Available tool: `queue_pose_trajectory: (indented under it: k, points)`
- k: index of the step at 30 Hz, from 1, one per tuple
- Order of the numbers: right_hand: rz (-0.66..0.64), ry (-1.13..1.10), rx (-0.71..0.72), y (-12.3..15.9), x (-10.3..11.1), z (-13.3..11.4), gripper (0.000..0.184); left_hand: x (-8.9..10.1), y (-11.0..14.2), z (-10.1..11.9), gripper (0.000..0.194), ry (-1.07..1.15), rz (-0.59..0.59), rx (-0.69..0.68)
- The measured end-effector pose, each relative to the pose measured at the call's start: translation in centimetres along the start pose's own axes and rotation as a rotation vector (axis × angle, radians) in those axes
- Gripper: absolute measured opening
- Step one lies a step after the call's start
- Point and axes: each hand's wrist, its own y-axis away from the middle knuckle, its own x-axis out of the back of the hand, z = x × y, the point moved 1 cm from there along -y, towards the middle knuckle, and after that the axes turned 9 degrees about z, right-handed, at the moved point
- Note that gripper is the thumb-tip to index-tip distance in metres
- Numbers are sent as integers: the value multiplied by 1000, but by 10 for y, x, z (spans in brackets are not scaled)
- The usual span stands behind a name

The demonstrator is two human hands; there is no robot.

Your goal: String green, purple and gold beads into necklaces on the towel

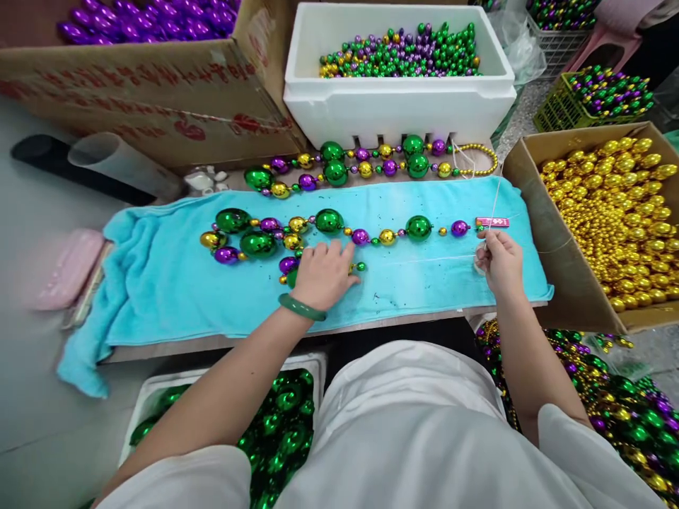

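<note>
My left hand (325, 272), with a green bangle on the wrist, lies on a turquoise towel (159, 283), fingers spread over beads of a green, purple and gold bead string (329, 230). My right hand (498, 263) is pinched on a thin white thread (424, 259) near a small pink tag (492, 222) at the string's right end. A second finished bead string (366, 166) lies behind the towel.
A white foam box (397, 99) of mixed beads stands at the back. A cardboard box (573, 283) of gold beads is on the right, a carton of purple beads (159, 92) at back left, a tub of green balls (276, 424) below the table edge.
</note>
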Motion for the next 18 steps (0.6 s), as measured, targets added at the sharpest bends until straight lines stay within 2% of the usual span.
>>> queue_pose_trajectory:
  k: [2,4,7,9,11,12,15,18]
  points:
    - [-5,16,-12,4,0,-1,31,-4,2,16,46,44,107,-113]
    - [-3,45,-2,8,-1,-4,30,-11,2,30,34,95,145,-208]
    - [95,153,146,10,7,-14,27,-26,3,37,22,145,148,-226]
    - [240,241,309,4,23,-26,25,-34,5,32,24,149,166,-207]
    - [386,327,442,-5,47,-43,24,-39,8,22,26,147,189,-206]
    - [417,388,482,-11,61,-54,24,-39,10,17,26,145,197,-215]
    - [367,619,507,-22,100,-93,26,-39,15,2,26,123,207,-251]
    - [275,780,504,-22,117,-126,26,-36,18,-11,25,65,207,-292]
